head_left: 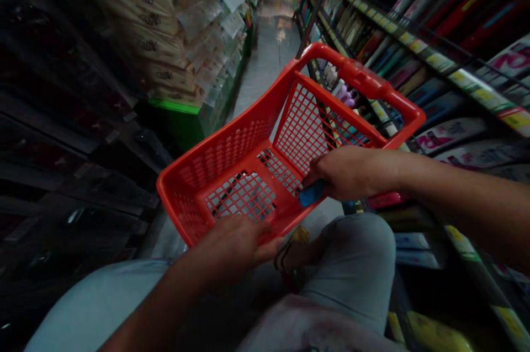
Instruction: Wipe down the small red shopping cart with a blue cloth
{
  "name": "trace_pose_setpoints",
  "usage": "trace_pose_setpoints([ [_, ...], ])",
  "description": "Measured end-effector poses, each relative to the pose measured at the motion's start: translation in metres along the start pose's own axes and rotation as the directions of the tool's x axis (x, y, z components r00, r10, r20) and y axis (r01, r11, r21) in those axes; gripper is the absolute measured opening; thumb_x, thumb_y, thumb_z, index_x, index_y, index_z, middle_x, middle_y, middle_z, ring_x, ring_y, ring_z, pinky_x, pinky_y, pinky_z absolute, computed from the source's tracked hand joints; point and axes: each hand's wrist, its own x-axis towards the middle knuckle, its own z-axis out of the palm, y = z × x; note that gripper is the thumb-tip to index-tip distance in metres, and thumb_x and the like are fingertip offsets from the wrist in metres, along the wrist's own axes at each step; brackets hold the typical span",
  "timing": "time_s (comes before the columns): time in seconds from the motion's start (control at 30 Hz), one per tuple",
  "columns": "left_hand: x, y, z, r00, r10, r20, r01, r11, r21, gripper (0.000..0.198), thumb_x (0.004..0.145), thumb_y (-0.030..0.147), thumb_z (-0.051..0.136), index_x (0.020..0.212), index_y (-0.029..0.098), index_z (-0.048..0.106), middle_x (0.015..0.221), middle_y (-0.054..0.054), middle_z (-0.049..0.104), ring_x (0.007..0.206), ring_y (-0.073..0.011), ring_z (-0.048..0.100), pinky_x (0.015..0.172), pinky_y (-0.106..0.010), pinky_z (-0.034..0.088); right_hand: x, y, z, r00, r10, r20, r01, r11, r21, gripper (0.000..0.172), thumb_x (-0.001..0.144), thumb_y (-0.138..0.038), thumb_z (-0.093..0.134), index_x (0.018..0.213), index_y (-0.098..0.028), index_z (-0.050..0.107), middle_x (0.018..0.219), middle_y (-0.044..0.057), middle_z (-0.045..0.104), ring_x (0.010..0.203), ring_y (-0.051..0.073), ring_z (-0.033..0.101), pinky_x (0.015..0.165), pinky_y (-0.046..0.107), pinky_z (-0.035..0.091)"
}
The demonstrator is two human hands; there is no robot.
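A red plastic shopping basket (232, 161) with mesh walls and a raised red handle (364, 79) is tilted in front of me, and nothing lies inside it. My left hand (236, 244) grips its near rim with fingers curled over the edge. My right hand (351, 172) is closed on the basket's right rim and on a small blue object (311, 193) that I cannot name. My knees in grey trousers (351, 264) are bent just below the basket.
I am low down in a narrow shop aisle. Shelves of colourful packaged goods (434, 59) run along the right. Stacked beige packs on a green base (178, 54) stand at the left. A tiled floor (269, 54) leads away ahead.
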Motion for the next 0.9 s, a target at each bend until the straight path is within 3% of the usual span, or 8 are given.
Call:
trace_pose_setpoints([
  [0.1,-0.003,-0.006,-0.014,0.996,-0.094,0.003,0.094,0.993,0.071,0.052,0.097,0.059,0.036,0.108,0.028,0.076,0.087,-0.008,0.075,0.086,-0.0273,0.07,0.073,-0.034,0.046,-0.017,0.04,-0.003,0.949,0.315,-0.006,-0.311,0.933,-0.178,0.018,0.082,-0.021,0.065,0.094,-0.02,0.078,0.093,0.012,0.073,0.08,0.027,0.07,0.067,0.035,0.05],
  [0.2,-0.004,-0.015,-0.026,0.992,-0.127,-0.021,0.128,0.983,0.133,0.055,0.096,0.061,0.033,0.113,0.028,0.075,0.084,-0.008,0.076,0.083,-0.0274,0.071,0.072,-0.033,0.046,-0.037,0.058,0.019,0.789,0.521,-0.326,-0.557,0.83,-0.021,0.029,0.089,-0.021,0.059,0.114,-0.019,0.074,0.11,0.018,0.068,0.089,0.032,0.068,0.069,0.041,0.052],
  [0.3,-0.002,-0.023,-0.034,0.993,-0.108,-0.052,0.115,0.977,0.18,0.06,0.097,0.062,0.029,0.114,0.028,0.075,0.086,-0.008,0.077,0.085,-0.0272,0.072,0.073,-0.033,0.047,-0.047,0.027,0.069,0.648,0.5,-0.575,-0.483,0.853,0.197,0.042,0.094,-0.022,0.054,0.135,-0.022,0.063,0.126,0.019,0.061,0.106,0.035,0.063,0.077,0.045,0.057],
  [0.43,0.002,-0.026,-0.039,0.988,-0.123,-0.098,0.14,0.973,0.186,0.059,0.096,0.061,0.03,0.112,0.027,0.075,0.093,-0.007,0.079,0.09,-0.0248,0.073,0.075,-0.031,0.047,-0.035,-0.002,0.123,0.579,0.244,-0.778,-0.074,0.966,0.248,0.052,0.095,-0.017,0.053,0.143,-0.036,0.055,0.14,0.008,0.055,0.12,0.027,0.057,0.095,0.04,0.056],
  [0.63,0.004,-0.018,-0.033,0.984,-0.079,-0.162,0.1,0.987,0.127,0.052,0.096,0.057,0.035,0.1,0.026,0.077,0.084,-0.005,0.079,0.079,-0.0233,0.074,0.069,-0.03,0.049,-0.009,0.043,0.137,0.046,0.799,-0.6,-0.179,0.597,0.782,0.057,0.093,-0.012,0.042,0.15,-0.019,0.048,0.144,0.019,0.042,0.14,0.029,0.043,0.114,0.043,0.044],
  [0.7,0.005,-0.017,-0.029,0.979,-0.082,-0.185,0.104,0.988,0.116,0.051,0.096,0.056,0.036,0.101,0.027,0.078,0.086,-0.005,0.079,0.08,-0.0244,0.074,0.071,-0.032,0.051,0.0,0.03,0.146,0.093,0.803,-0.589,-0.083,0.595,0.799,0.06,0.092,-0.011,0.042,0.151,-0.022,0.046,0.146,0.017,0.04,0.139,0.03,0.045,0.113,0.045,0.045],
  [0.8,0.003,-0.017,-0.028,0.972,-0.128,-0.196,0.149,0.984,0.1,0.053,0.096,0.057,0.036,0.103,0.025,0.078,0.091,-0.007,0.08,0.085,-0.0267,0.076,0.076,-0.035,0.055,0.014,0.004,0.161,0.328,0.616,-0.716,0.118,0.725,0.678,0.059,0.088,-0.011,0.05,0.142,-0.035,0.055,0.143,0.008,0.047,0.131,0.028,0.053,0.106,0.043,0.053],
  [0.9,0.0,-0.015,-0.033,0.967,-0.161,-0.197,0.179,0.981,0.075,0.055,0.094,0.058,0.038,0.105,0.023,0.078,0.098,-0.009,0.08,0.092,-0.0285,0.076,0.083,-0.038,0.058,0.028,0.009,0.164,0.198,0.745,-0.637,0.131,0.624,0.77,0.061,0.09,-0.012,0.047,0.146,-0.035,0.05,0.141,0.009,0.047,0.131,0.027,0.053,0.107,0.044,0.052],
])
